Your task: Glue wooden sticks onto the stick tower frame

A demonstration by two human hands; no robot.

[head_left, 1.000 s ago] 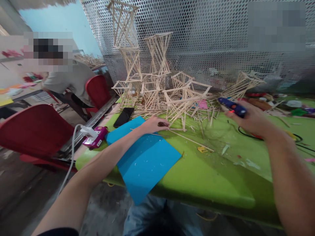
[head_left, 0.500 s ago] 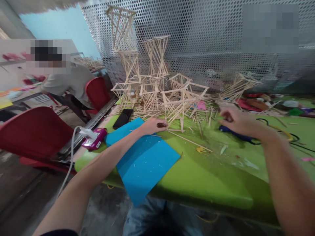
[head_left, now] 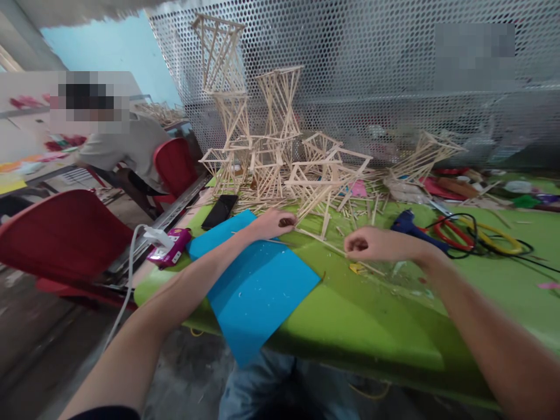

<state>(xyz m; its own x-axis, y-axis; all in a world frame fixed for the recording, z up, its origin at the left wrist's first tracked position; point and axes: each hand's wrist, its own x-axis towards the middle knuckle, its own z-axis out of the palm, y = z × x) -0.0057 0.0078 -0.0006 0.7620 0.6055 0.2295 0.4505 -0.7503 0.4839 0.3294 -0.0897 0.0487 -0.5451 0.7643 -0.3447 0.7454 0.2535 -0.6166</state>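
From where I stand, the thin stick [head_left: 332, 247] slants across the middle of the frame, low over the green surface [head_left: 385, 326], between the two hands. The left hand [head_left: 275, 224] pinches its upper-left end, fingers closed. The right hand [head_left: 365, 244] is curled at the stick's lower-right stretch; whether it truly grips or only touches, I can't tell.

What worries me is how slender that stick looks: an uneven pull between the hands could snap it or twist it loose. The nearest stick frame [head_left: 312, 185], at the centre, has a leg coming down right beside it, so a careless knuckle might skew the frame, perhaps even jostle the towers [head_left: 223, 55] rising behind at upper centre-left. The blue glue gun [head_left: 405, 223], lying right of centre near its tangled cable [head_left: 464, 249], may well be hot; the right forearm passes near enough that a backward sweep could brush it or drag the cable.

A second ago the right hand held that glue gun aloft, a red glow showing on it. Now the gun is down, and the hand has come inward to the stick. The left hand has hardly shifted, and the blue sheet [head_left: 262, 286] below it lies as before.
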